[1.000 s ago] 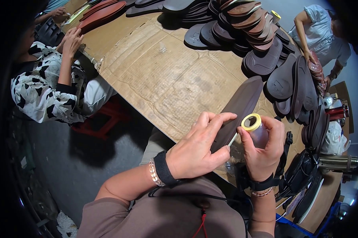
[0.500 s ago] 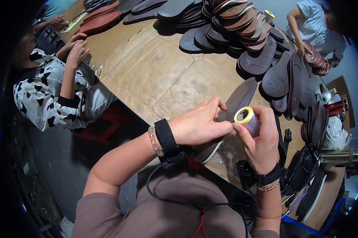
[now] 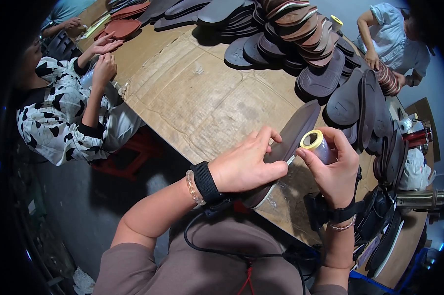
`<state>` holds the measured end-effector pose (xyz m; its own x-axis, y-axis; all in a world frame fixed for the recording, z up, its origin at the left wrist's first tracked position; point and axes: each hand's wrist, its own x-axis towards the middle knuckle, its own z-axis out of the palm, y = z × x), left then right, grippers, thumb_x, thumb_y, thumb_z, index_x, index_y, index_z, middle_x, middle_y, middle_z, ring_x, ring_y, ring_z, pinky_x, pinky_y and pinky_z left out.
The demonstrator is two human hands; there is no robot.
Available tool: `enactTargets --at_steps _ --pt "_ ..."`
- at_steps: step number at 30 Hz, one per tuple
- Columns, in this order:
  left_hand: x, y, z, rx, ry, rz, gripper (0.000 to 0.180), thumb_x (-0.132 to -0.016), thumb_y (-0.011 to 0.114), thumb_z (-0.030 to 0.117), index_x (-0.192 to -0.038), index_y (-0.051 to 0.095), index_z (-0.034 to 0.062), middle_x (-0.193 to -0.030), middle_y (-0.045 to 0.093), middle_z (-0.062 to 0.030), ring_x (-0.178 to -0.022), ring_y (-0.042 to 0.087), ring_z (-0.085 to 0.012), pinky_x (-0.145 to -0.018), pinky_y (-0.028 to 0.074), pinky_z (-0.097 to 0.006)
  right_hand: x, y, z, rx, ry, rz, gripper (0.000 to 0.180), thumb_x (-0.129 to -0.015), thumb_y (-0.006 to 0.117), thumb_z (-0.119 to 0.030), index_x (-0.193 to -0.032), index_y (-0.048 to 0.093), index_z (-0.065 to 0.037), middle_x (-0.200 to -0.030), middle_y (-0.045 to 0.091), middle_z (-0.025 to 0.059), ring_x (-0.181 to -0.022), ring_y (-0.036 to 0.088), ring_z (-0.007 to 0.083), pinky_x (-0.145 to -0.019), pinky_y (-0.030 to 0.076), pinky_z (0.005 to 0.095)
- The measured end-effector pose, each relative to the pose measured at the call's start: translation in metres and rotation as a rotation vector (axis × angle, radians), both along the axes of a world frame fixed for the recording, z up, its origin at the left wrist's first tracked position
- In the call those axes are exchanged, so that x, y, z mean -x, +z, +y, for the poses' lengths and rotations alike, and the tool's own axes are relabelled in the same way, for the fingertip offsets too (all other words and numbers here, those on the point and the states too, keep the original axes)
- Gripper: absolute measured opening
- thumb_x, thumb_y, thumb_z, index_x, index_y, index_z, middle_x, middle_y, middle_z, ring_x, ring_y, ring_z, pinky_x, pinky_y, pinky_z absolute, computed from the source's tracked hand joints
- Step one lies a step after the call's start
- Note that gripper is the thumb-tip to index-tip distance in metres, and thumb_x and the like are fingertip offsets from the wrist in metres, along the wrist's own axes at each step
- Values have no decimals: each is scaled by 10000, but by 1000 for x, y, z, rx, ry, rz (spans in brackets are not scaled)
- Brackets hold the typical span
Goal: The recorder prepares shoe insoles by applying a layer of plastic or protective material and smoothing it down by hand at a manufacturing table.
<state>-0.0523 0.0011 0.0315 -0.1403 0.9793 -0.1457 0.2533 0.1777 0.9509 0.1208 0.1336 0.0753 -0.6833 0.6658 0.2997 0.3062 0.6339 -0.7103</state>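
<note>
Sole (image 3: pixel 297 129) tilts over the edge of the counter (image 3: pixel 217 105), left hand (image 3: pixel 241 168) fingers clamped on it; right of it, right hand (image 3: pixel 339 172) fingers grip a roll (image 3: pixel 323 151). Loose left fingers could drop it.

top (image 3: pixel 217 273): brownish-mauve, short sleeves | red cord (image 3: pixel 249 272) at front | left hand (image 3: pixel 249 166): black woven wrist strap (image 3: pixel 206 182), dark module (image 3: pixel 219 205), pale-beaded bracelet (image 3: pixel 192 187) | right hand (image 3: pixel 337 171): black wristband (image 3: pixel 343 213), black boxy unit (image 3: pixel 314 211), small-beaded bangle (image 3: pixel 343 226) | thin black cable (image 3: pixel 185 235) across top
</note>
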Motion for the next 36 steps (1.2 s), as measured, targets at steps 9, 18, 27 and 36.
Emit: enactTargets --at_steps 9,18,27,36 --pt "0 2 -1 -15 16 -14 556 -925 676 321 -1348 449 40 -1098 488 -135 -925 538 -212 -862 492 -342 3 -2 -10 -241 -84 -26 450 -716 920 -166 -1064 677 -17 -944 705 143 -833 699 328 -750 553 377" --pt "-3 1 -2 -21 27 -12 570 -923 672 336 -1352 446 37 -1091 493 -137 -931 547 -216 -861 491 -346 3 -8 -13 -264 -96 -30 452 -727 914 -184 -1070 668 -20 -952 701 143 -855 698 337 -746 548 395" --pt "9 1 21 51 -27 106 643 -912 651 423 -1315 455 -38 -1096 554 -176 -984 585 -255 -907 487 -350 6 4 -12 -249 -76 -143 452 -752 892 -219 -1070 644 -16 -946 686 175 -876 689 367 -757 538 425" --pt "15 9 33 161 -74 18 689 -888 686 444 -1314 466 -51 -1051 586 -136 -975 592 -219 -892 483 -326 -7 24 8 225 120 -196 355 -977 724 -289 -1178 629 -12 -892 683 159 -799 694 269 -731 518 352"
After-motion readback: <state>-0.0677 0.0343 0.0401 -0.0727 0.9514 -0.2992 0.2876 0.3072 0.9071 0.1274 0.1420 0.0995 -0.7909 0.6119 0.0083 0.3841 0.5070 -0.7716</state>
